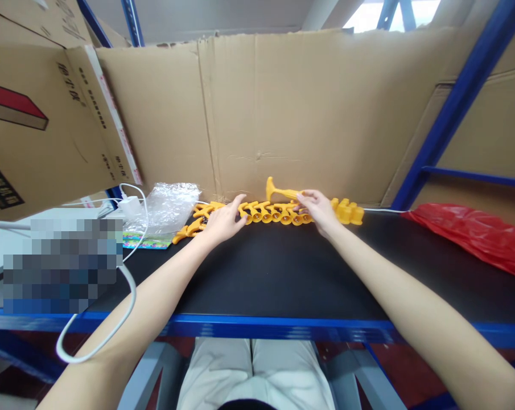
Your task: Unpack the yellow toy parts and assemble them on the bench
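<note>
My right hand pinches one end of a yellow T-shaped plastic piece, raised in front of the cardboard. The piece has a short crossbar at its far end. Below it, a row of similar yellow plastic pieces with round cup-like ends lies along the back of the black tabletop. Over the left part of that row is my left hand, thumb and fingers apart; I cannot tell whether it touches the pieces. Several yellow blocky pieces stand at the row's right end, just beyond my right hand.
Cardboard sheets wall off the back. On the left are a clear plastic bag, a white plug and a white cable looping over my left forearm. A red plastic bag lies right, beside a blue post.
</note>
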Demonstrator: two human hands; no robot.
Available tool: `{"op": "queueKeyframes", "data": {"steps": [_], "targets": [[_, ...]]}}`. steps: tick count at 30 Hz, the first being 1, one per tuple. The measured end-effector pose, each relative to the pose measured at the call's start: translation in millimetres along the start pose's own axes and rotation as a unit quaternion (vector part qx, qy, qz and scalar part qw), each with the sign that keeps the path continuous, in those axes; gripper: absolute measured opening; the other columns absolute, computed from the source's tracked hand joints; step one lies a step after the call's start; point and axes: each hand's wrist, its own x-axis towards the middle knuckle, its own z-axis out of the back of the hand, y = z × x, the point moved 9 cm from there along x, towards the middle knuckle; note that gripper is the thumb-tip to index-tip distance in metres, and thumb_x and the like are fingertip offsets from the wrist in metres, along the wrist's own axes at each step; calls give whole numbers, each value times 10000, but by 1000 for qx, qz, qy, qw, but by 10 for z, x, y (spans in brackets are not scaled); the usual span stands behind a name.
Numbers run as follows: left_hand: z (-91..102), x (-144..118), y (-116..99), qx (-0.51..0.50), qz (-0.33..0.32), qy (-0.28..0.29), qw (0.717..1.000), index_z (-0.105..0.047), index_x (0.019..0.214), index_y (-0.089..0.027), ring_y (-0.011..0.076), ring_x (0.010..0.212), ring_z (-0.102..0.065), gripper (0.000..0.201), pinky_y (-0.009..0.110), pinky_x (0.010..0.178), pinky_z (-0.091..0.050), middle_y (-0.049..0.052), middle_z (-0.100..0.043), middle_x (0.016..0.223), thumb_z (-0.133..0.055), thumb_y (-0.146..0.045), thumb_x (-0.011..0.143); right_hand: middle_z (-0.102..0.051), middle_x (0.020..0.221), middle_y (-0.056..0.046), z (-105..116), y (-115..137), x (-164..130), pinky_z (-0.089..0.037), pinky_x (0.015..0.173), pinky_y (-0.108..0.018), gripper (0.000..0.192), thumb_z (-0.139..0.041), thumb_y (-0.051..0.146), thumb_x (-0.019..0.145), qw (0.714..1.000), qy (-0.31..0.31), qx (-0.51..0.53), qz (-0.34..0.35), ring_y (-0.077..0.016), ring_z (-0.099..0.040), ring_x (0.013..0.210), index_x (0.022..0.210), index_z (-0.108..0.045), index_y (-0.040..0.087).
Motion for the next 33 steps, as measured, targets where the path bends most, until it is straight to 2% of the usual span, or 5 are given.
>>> {"op": "queueKeyframes", "data": {"steps": [5,9,12,24,33], "targets": [[-56,16,78,18,6,15,1000,-468,1208,-217,215,873,-626,381,304,705,-436,62,-665,973,-444,-334,847,-643,972,-95,225,134,32,-444,782,-385,343,-624,406,756,924,-65,-324,191,-228,-598,843,1005,-543,185],[-63,20,112,27,13,16,999,-512,1142,-216,219,867,-630,325,300,685,-431,58,-669,972,-438,-327,846,-647,1046,-135,63,-1,-3,-370,855,-438,300,-550,320,823,823,-13,-520,229,-292,-566,976,1077,-568,162],[-62,21,108,28,10,14,999,-526,1115,-214,222,858,-632,306,302,672,-430,50,-672,954,-434,-322,844,-646,1064,-153,-5,-105,10,-339,874,-438,295,-528,254,831,775,12,-594,217,-299,-559,1003,1100,-576,144],[-86,18,107,27,12,20,999,-545,1094,-210,206,844,-633,296,282,671,-431,28,-677,888,-442,-323,840,-645,1108,-134,59,-230,91,-370,865,-405,268,-516,259,840,788,18,-588,183,-279,-564,1039,1060,-619,146],[-89,17,97,27,6,21,999,-544,1095,-205,204,829,-634,302,279,654,-428,24,-674,871,-439,-325,838,-532,1303,-121,110,-165,96,-268,985,-507,426,-460,373,872,778,36,-598,191,-290,-447,1207,1247,-515,177]]}}
